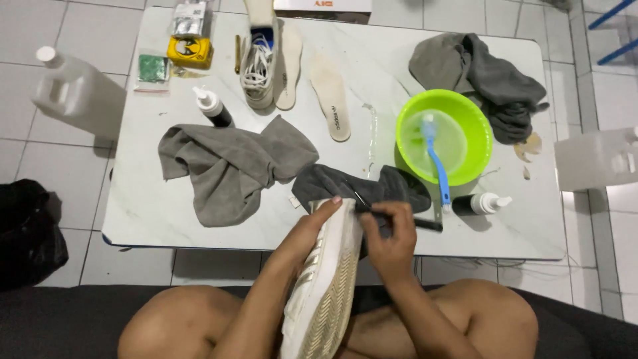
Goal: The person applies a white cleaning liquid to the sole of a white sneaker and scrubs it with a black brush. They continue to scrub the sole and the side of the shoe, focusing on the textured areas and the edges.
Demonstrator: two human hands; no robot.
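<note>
1. Our left hand [318, 223] grips a white sneaker [325, 286], sole turned toward us, over our lap at the near edge of the tabletop [153, 213].
2. Our right hand [391, 239] is clenched around a thin dark-handled tool [399, 216] pressed against the sneaker's toe.
3. A dark grey cloth [359, 186] lies just beyond the hands, with a lighter grey towel [226, 166] to its left.
4. A green bowl [444, 136] holds a blue brush [435, 159]; a small spray bottle [482, 203] lies near it.
5. A second sneaker [258, 66] and two insoles [330, 96] sit farther back.
</note>
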